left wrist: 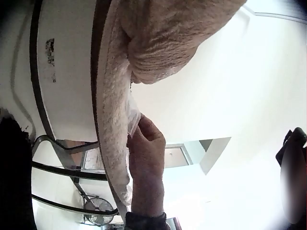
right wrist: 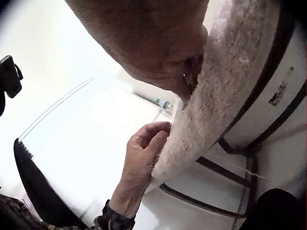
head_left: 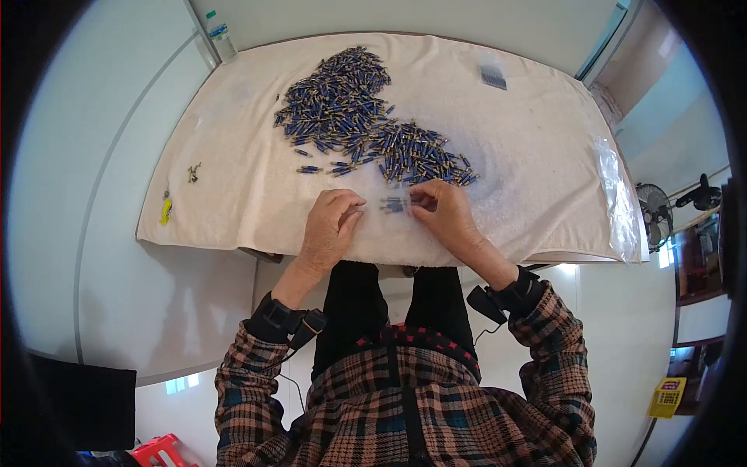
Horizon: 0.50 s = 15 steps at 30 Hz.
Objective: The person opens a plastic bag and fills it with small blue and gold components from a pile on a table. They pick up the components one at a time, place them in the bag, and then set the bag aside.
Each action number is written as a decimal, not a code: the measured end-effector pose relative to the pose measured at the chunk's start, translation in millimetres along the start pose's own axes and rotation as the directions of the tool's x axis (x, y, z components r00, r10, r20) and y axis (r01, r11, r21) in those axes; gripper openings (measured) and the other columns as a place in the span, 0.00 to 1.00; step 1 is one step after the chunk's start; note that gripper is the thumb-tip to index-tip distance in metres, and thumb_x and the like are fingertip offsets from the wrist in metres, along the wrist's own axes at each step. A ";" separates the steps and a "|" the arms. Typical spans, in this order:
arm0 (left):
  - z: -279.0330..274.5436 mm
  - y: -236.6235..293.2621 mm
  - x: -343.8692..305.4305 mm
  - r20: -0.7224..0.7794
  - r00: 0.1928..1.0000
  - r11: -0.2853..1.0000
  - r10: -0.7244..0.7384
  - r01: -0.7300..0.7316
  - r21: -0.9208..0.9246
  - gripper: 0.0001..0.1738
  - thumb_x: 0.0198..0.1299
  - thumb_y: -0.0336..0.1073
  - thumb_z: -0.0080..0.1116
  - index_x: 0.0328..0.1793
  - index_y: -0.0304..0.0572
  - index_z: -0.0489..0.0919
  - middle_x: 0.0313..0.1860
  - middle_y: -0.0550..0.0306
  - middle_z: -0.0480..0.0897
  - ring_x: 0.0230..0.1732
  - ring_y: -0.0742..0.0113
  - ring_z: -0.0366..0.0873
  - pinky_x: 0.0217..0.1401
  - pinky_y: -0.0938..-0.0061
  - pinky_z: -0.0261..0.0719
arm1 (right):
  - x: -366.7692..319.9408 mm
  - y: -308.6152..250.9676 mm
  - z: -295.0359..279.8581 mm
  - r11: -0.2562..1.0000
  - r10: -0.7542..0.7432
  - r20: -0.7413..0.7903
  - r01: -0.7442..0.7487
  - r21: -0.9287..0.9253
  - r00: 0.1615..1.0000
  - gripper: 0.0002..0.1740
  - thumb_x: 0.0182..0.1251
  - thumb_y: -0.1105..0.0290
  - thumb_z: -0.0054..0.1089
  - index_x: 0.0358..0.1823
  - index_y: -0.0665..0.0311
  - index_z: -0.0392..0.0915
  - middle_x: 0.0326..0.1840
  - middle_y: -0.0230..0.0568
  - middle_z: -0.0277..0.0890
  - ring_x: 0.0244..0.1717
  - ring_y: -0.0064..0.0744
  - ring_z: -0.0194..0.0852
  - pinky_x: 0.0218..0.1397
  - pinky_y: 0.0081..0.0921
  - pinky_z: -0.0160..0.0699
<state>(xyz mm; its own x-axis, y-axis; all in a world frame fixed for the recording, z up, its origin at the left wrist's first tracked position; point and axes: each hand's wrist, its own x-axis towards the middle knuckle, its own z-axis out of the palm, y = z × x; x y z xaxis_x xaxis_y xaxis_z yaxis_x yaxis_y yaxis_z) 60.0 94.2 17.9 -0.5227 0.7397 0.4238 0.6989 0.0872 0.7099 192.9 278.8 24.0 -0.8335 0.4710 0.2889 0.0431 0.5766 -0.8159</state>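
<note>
A small clear plastic bag with several small blue pieces in it lies near the table's front edge. My right hand pinches the bag's right end between thumb and fingers; the left wrist view shows the film at its fingertips. At the bag's left side is my left hand, fingers bent and thumb close to the index finger. I cannot tell whether it pinches anything. Just beyond both hands lies a pile of small blue cylinders with brass-coloured ends. A larger pile of them adjoins it, further back.
A pale towel-like cloth covers the table. At the back right lies a clear bag with dark pieces. Clear plastic film hangs along the right edge. Small metal bits and a yellow item lie left. A bottle stands back left.
</note>
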 end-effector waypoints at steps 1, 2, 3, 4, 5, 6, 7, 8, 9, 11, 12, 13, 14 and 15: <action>0.2 0.3 0.1 -0.001 1.000 1.000 0.002 -0.002 -0.004 0.14 0.53 0.18 0.59 0.46 0.35 0.79 0.48 0.51 0.77 0.45 0.62 0.80 0.48 0.74 0.82 | 0.8 -2.9 -2.6 1.000 0.000 -0.003 0.000 -0.001 1.000 0.19 0.47 0.77 0.69 0.44 0.68 0.82 0.27 0.43 0.81 0.29 0.35 0.80 0.36 0.26 0.78; -0.1 0.4 0.1 -0.002 1.000 1.000 0.004 -0.004 -0.007 0.14 0.53 0.18 0.59 0.46 0.34 0.79 0.48 0.51 0.76 0.45 0.62 0.80 0.48 0.75 0.82 | 3.2 -6.8 -4.7 0.999 0.027 0.024 -0.026 -0.026 0.999 0.18 0.48 0.78 0.69 0.43 0.68 0.82 0.27 0.41 0.81 0.28 0.31 0.79 0.35 0.24 0.78; -0.5 0.2 -0.1 -0.003 1.000 1.000 0.005 -0.005 -0.009 0.14 0.53 0.17 0.59 0.46 0.34 0.79 0.48 0.51 0.76 0.45 0.63 0.80 0.48 0.75 0.82 | 6.2 -10.5 -6.4 0.997 0.054 0.050 -0.051 -0.051 0.997 0.17 0.48 0.79 0.69 0.43 0.68 0.82 0.28 0.39 0.80 0.28 0.27 0.78 0.35 0.22 0.77; -0.8 -0.4 -0.3 -0.003 1.000 1.000 0.006 -0.006 -0.008 0.14 0.53 0.17 0.59 0.46 0.34 0.79 0.48 0.51 0.76 0.45 0.63 0.80 0.48 0.75 0.82 | 8.9 -12.1 -7.2 0.994 0.081 0.077 -0.075 -0.076 0.994 0.16 0.49 0.80 0.68 0.43 0.68 0.82 0.28 0.38 0.80 0.27 0.23 0.76 0.34 0.20 0.77; -0.9 -0.9 -0.2 -0.003 1.000 1.000 0.010 -0.010 -0.004 0.14 0.53 0.17 0.59 0.46 0.34 0.79 0.48 0.51 0.76 0.45 0.62 0.80 0.48 0.75 0.82 | 11.3 -10.7 -7.5 0.994 0.080 0.076 -0.074 -0.075 0.994 0.16 0.49 0.80 0.68 0.43 0.68 0.82 0.28 0.38 0.80 0.27 0.23 0.76 0.34 0.20 0.77; -0.8 -1.5 0.0 -0.002 1.000 1.000 0.014 -0.014 0.000 0.14 0.53 0.17 0.59 0.46 0.34 0.79 0.48 0.51 0.76 0.45 0.62 0.80 0.48 0.75 0.82 | 13.9 -8.1 -7.6 0.995 0.073 0.091 -0.066 -0.073 0.993 0.17 0.49 0.78 0.69 0.43 0.68 0.82 0.27 0.37 0.80 0.27 0.23 0.76 0.34 0.20 0.76; -0.7 -2.0 0.1 -0.001 1.000 1.000 0.018 -0.018 0.002 0.14 0.53 0.17 0.59 0.46 0.34 0.79 0.48 0.51 0.76 0.45 0.62 0.80 0.48 0.75 0.82 | 16.3 -6.2 -7.9 0.996 0.065 0.106 -0.058 -0.072 0.992 0.17 0.48 0.77 0.70 0.44 0.67 0.82 0.27 0.37 0.80 0.26 0.24 0.76 0.33 0.21 0.76; -0.6 -2.4 -0.2 -0.001 1.000 1.000 0.020 -0.020 0.001 0.14 0.53 0.17 0.59 0.46 0.34 0.79 0.48 0.51 0.76 0.45 0.62 0.80 0.48 0.75 0.82 | 18.0 -4.2 -8.4 0.996 0.059 0.121 -0.050 -0.071 0.991 0.18 0.48 0.76 0.70 0.44 0.66 0.82 0.26 0.37 0.80 0.25 0.24 0.75 0.33 0.22 0.76; -0.4 -2.6 -0.6 -0.004 1.000 1.000 0.024 -0.024 0.002 0.14 0.53 0.18 0.59 0.46 0.35 0.79 0.48 0.51 0.77 0.45 0.62 0.80 0.48 0.74 0.81 | 19.3 -2.3 -8.6 0.996 0.059 0.118 -0.051 -0.072 0.991 0.18 0.48 0.76 0.70 0.44 0.66 0.82 0.26 0.37 0.80 0.25 0.24 0.75 0.33 0.22 0.76; -0.8 -1.2 -0.8 -0.009 0.999 0.999 0.032 -0.032 0.004 0.14 0.53 0.18 0.59 0.46 0.35 0.79 0.48 0.51 0.77 0.45 0.62 0.80 0.48 0.74 0.81 | 22.3 -2.3 -7.3 0.983 0.012 0.173 0.020 -0.180 0.985 0.20 0.48 0.69 0.71 0.45 0.61 0.82 0.26 0.39 0.80 0.27 0.35 0.79 0.34 0.29 0.77; -1.3 -0.9 -0.6 -0.008 0.999 0.999 0.035 -0.035 0.002 0.14 0.53 0.18 0.59 0.46 0.35 0.79 0.48 0.51 0.77 0.45 0.62 0.80 0.48 0.74 0.81 | 23.4 -2.6 -6.6 0.971 -0.010 0.202 0.057 -0.232 0.979 0.20 0.47 0.66 0.71 0.45 0.59 0.82 0.26 0.40 0.80 0.28 0.40 0.80 0.34 0.33 0.78; -1.9 -0.8 -0.5 -0.002 0.999 0.999 0.035 -0.035 0.011 0.13 0.53 0.19 0.59 0.46 0.35 0.79 0.48 0.51 0.77 0.45 0.61 0.80 0.48 0.74 0.81 | 23.8 -2.1 -5.6 0.970 -0.010 0.199 0.057 -0.235 0.980 0.20 0.47 0.66 0.71 0.45 0.59 0.82 0.26 0.40 0.80 0.28 0.40 0.80 0.34 0.33 0.78; -2.4 -0.8 -0.3 0.003 0.999 0.999 0.034 -0.034 0.020 0.13 0.53 0.19 0.59 0.46 0.35 0.79 0.48 0.50 0.77 0.45 0.61 0.80 0.48 0.73 0.81 | 23.8 -1.8 -4.3 0.964 -0.046 0.182 0.091 -0.250 0.982 0.21 0.47 0.64 0.73 0.45 0.59 0.82 0.24 0.39 0.79 0.26 0.37 0.78 0.33 0.31 0.77; -2.5 -0.5 -0.2 0.007 0.999 0.999 0.031 -0.032 0.029 0.13 0.53 0.19 0.59 0.46 0.35 0.79 0.48 0.50 0.77 0.45 0.61 0.80 0.47 0.73 0.81 | 23.6 -2.9 -2.8 0.956 -0.082 0.166 0.125 -0.265 0.983 0.22 0.46 0.63 0.74 0.45 0.59 0.82 0.22 0.38 0.77 0.24 0.35 0.77 0.31 0.30 0.76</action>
<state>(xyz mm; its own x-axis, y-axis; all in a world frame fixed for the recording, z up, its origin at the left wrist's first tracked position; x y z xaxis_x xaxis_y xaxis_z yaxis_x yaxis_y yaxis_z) 58.5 92.3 18.9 -0.4970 0.7468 0.4419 0.7289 0.0830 0.6796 174.6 290.1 34.6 -0.9142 0.3044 0.2677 0.0829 0.7868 -0.6116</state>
